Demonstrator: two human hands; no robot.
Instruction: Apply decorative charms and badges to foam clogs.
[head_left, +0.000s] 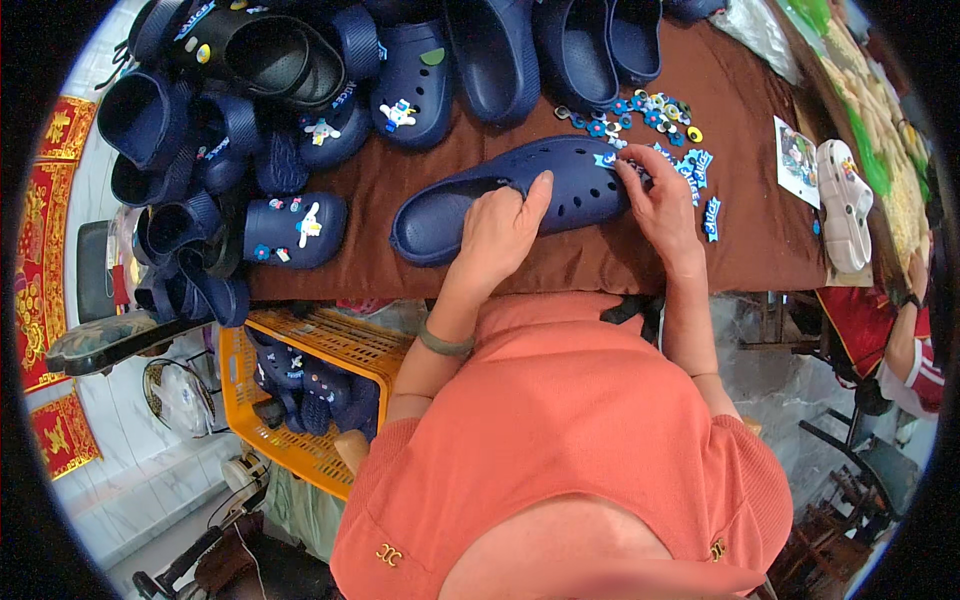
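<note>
A navy perforated clog [570, 205] lies on its sole on the brown cloth, toe pointing right. My left hand [500, 228] grips its upper beside the foot opening, thumb raised along the side and fingers partly hidden inside. At the toe end, my right hand [662, 205] pinches a small light-blue and white lettering charm [604, 160] against the upper; whether it sits in a hole I cannot tell. Similar lettering charms [711, 220] lie just right of that hand. Beyond it is a loose pile of small flower and round charms [655, 108].
Finished-looking clogs with charms, such as one navy clog [295, 232], crowd the table's left and far side. A picture card [797, 160] and a white clog [845, 205] lie at the right edge. Below left stands an orange crate [300, 330] holding clogs. Another person's arm [905, 335] shows far right.
</note>
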